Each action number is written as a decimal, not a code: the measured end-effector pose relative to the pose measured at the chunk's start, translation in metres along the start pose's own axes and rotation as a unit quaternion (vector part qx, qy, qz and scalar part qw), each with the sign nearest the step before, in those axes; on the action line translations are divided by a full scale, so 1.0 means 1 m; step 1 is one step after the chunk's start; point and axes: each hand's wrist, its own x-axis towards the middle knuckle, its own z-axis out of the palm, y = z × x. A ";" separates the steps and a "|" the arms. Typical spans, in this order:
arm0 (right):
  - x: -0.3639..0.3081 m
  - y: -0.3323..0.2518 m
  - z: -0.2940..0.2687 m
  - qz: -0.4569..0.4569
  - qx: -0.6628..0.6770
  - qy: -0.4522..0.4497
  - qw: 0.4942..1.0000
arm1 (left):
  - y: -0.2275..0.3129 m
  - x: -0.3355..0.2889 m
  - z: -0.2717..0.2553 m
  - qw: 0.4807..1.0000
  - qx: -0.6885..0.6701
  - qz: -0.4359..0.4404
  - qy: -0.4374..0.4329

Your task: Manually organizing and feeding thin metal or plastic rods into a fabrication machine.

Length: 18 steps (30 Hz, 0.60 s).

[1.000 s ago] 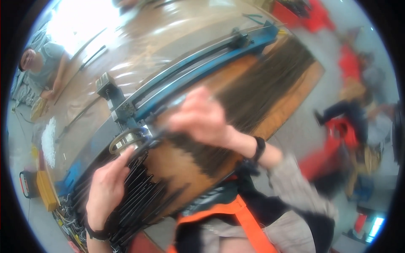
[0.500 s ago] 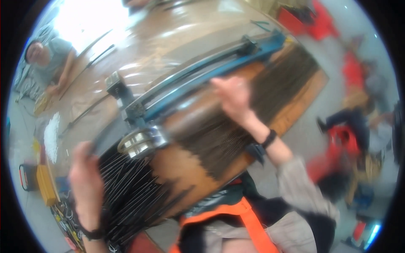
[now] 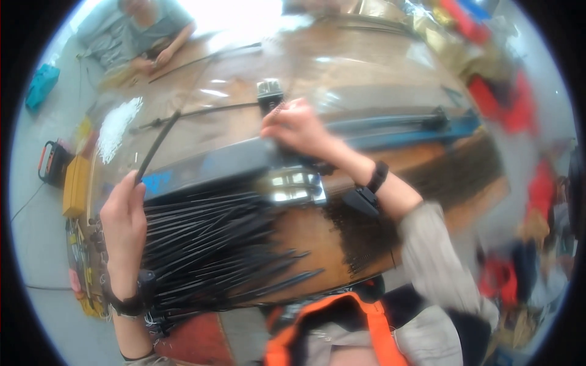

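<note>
Left hand [image 3: 124, 213]: Bare and raised, fingers curled closed in a grip, thumb pressed alongside.
Left forearm [image 3: 132, 335]: Rises nearly upright from below.
Right hand [image 3: 297, 128]: Bare, extended farther forward than the left, fingers bent in toward the thumb.
Right forearm [image 3: 400, 198]: Slants forward and leftward from a loose beige cloth sleeve [image 3: 436, 256].

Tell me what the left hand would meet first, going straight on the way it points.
Probably the white pile on the tabletop: it lies roughly straight ahead of the left hand, which grips a dark rod. The hand's height is hard to judge, so it might pass over.
</note>
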 end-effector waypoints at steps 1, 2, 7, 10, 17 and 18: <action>0.004 -0.001 0.003 -0.001 0.009 0.000 1.000 | -0.006 -0.006 0.001 1.000 0.009 -0.012 -0.008; 0.006 -0.001 0.005 -0.002 0.018 0.000 1.000 | -0.011 -0.010 0.004 1.000 0.009 -0.016 -0.007; 0.023 -0.022 0.023 -0.004 -0.174 -0.176 0.969 | -0.015 -0.010 0.019 0.998 -0.028 -0.037 -0.030; 0.011 -0.014 0.007 -0.076 -0.253 -0.057 0.963 | -0.015 0.002 0.027 0.999 -0.024 -0.029 -0.034; -0.119 0.057 -0.141 0.039 -0.402 0.034 0.914 | -0.041 0.001 0.048 0.993 0.046 0.009 -0.110; -0.128 0.056 -0.162 0.039 -0.413 0.034 0.909 | -0.033 0.006 0.064 0.990 0.049 0.019 -0.127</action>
